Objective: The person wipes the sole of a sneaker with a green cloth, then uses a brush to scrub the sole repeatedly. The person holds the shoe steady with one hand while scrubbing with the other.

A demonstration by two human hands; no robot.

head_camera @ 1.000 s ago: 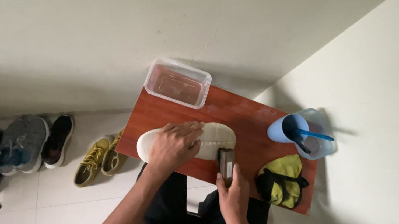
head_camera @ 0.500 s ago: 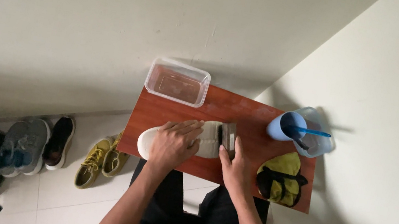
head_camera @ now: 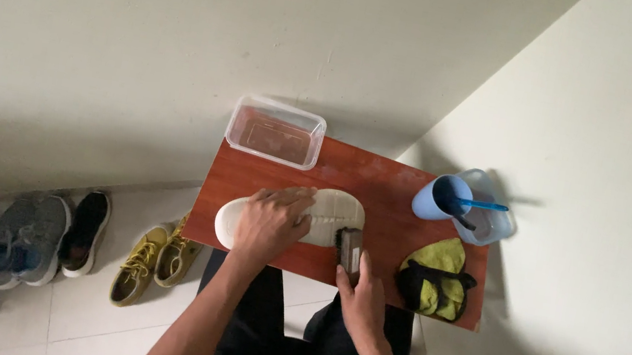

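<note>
Left hand [head_camera: 271, 223] pressed flat on white shoe [head_camera: 332, 207], sole up, lying on red-brown table [head_camera: 388, 208]. Right hand [head_camera: 361, 296] clenched on brush [head_camera: 349, 249], bristles touching shoe's right end. Clear tub [head_camera: 275, 131], blue cup [head_camera: 441, 197], yellow cloth [head_camera: 437, 275] nearby.

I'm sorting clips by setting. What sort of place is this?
Probably a home corner or entryway: plain cream walls meet above a pale tiled floor, pairs of shoes line the wall, and a small reddish-brown wooden table holds a white shoe sole under the left hand.
</note>
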